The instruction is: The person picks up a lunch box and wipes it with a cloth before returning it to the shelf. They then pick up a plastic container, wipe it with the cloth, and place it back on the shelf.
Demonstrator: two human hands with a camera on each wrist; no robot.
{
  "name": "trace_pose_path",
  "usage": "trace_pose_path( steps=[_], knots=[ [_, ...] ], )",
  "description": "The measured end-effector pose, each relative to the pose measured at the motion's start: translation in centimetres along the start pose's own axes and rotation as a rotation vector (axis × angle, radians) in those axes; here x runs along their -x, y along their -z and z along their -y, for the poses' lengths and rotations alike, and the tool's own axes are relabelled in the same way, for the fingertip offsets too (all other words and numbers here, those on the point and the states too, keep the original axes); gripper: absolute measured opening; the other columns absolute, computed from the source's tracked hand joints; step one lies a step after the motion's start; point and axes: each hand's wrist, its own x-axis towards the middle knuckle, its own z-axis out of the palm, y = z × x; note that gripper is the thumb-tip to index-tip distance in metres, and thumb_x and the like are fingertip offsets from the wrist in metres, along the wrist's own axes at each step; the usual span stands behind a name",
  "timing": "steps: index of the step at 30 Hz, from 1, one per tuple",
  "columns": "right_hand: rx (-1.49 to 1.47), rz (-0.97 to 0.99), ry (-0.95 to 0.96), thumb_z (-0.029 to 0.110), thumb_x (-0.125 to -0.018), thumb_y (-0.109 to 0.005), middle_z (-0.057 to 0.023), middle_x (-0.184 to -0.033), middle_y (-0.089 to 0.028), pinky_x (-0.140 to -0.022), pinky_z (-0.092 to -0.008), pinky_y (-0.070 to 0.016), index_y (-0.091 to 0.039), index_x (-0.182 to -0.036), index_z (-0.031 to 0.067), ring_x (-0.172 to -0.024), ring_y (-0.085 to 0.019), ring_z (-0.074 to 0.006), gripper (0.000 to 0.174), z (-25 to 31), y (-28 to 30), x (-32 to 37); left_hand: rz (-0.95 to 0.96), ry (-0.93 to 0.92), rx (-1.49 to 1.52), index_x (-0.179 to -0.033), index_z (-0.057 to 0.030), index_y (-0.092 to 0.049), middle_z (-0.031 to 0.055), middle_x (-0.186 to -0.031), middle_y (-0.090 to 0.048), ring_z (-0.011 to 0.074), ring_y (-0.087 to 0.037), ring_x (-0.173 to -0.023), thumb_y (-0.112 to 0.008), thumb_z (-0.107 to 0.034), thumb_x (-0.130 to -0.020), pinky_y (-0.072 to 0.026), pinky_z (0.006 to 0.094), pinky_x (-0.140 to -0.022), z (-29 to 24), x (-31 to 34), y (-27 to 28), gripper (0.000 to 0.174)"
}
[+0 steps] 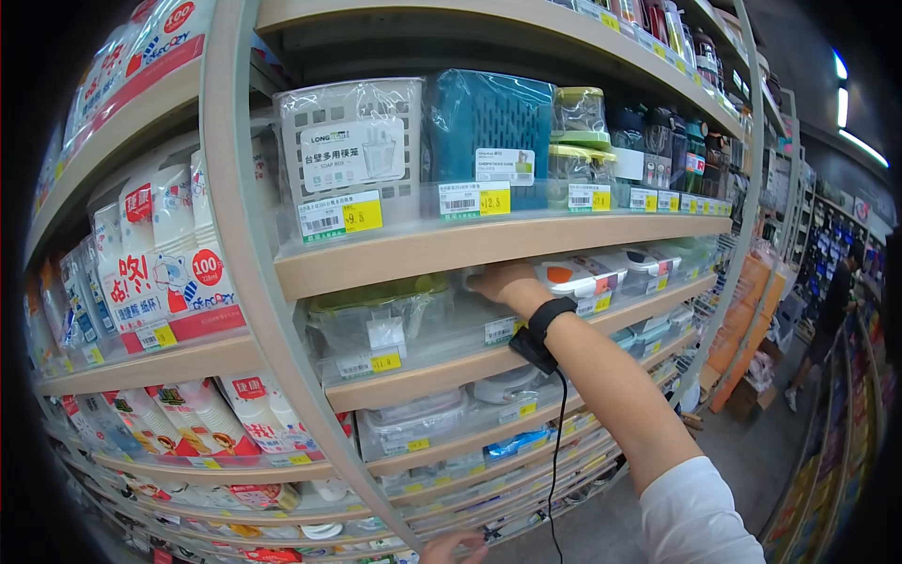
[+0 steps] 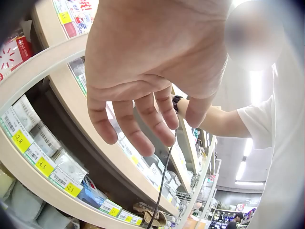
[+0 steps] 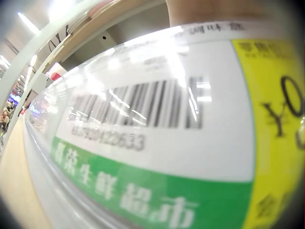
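Note:
My right hand (image 1: pixel 512 284) reaches over the front lip of a middle shelf, between a clear food box with a green lid (image 1: pixel 381 305) and white-lidded containers (image 1: pixel 573 275). Its fingers are mostly hidden behind the lip and I cannot tell what they hold. In the right wrist view a price tag (image 3: pixel 143 114) fills the picture, with only a strip of skin at the top. Down at the bottom edge of the head view hangs my left hand (image 1: pixel 454 548). The left wrist view shows that hand (image 2: pixel 157 57) with loosely bent fingers (image 2: pixel 133 129) and nothing in them.
A wooden shelf board (image 1: pixel 507 246) runs just above the right hand, carrying a white basket (image 1: pixel 352 103) and a teal basket (image 1: pixel 493 122). An upright post (image 1: pixel 272 282) stands left. A black cable (image 1: pixel 556 451) hangs from the right wrist. A person (image 1: pixel 833 310) stands down the aisle.

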Motion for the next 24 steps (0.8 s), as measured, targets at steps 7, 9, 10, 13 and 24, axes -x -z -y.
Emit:
trace_pose_path(
  steps=[7, 9, 10, 13, 24],
  knots=[
    [-0.069, -0.253, 0.214, 0.024, -0.081, -0.058, -0.0175, -0.111, -0.062, -0.094, -0.0415, -0.0418, -0.061, -0.111, 0.0041, -0.106, -0.055, -0.0352, 0.036, -1.1, -0.7, -1.0, 0.026, -0.019, -0.001, -0.107, 0.0011, -0.059, 0.0105, -0.101, -0.064, 0.018, -0.064, -0.094, -0.064, -0.003, -0.087, -0.0534, 0.0304, -0.079, 0.7, -0.6, 0.1, 0.022],
    [-0.025, -0.208, 0.196, 0.022, -0.082, -0.059, -0.0174, -0.118, -0.059, -0.096, -0.0427, -0.0406, -0.058, -0.117, 0.0045, -0.112, -0.052, -0.0352, 0.039, -1.2, -0.8, -0.9, 0.027, -0.043, -0.003, -0.107, 0.0011, -0.059, 0.0103, -0.1, -0.064, 0.018, -0.064, -0.094, -0.064, -0.002, -0.087, -0.0534, 0.0302, -0.079, 1.1, -0.5, 0.1, 0.022],
    [-0.026, -0.207, 0.198, 0.022, -0.082, -0.059, -0.0174, -0.118, -0.059, -0.096, -0.0427, -0.0406, -0.058, -0.117, 0.0045, -0.112, -0.052, -0.0352, 0.039, -1.2, -0.8, -0.9, 0.022, -0.045, -0.008, -0.107, 0.0012, -0.059, 0.0101, -0.1, -0.064, 0.0179, -0.064, -0.094, -0.064, -0.003, -0.087, -0.0534, 0.0302, -0.079, 1.2, -0.5, 0.0, 0.022],
    [-0.036, -0.293, 0.226, 0.021, -0.083, -0.057, -0.0174, -0.115, -0.06, -0.094, -0.0426, -0.0421, -0.059, -0.114, 0.004, -0.109, -0.054, -0.0347, 0.036, -1.1, -1.0, -1.0, 0.014, 0.002, -0.002, -0.107, 0.0013, -0.059, 0.0095, -0.099, -0.065, 0.0173, -0.064, -0.093, -0.064, -0.003, -0.087, -0.0532, 0.03, -0.079, 0.4, -0.3, 0.1, 0.021],
    [0.061, -0.376, 0.191, 0.029, -0.09, -0.055, -0.0165, -0.116, -0.06, -0.093, -0.0437, -0.0418, -0.059, -0.116, 0.0066, -0.109, -0.054, -0.0353, 0.035, -2.3, -0.6, -1.6, -0.014, -0.014, 0.04, -0.106, -0.0012, -0.061, 0.0072, -0.093, -0.066, 0.0142, -0.063, -0.085, -0.067, -0.006, -0.086, -0.0528, 0.0283, -0.075, 1.2, 0.1, 0.0, 0.021]
  ],
)
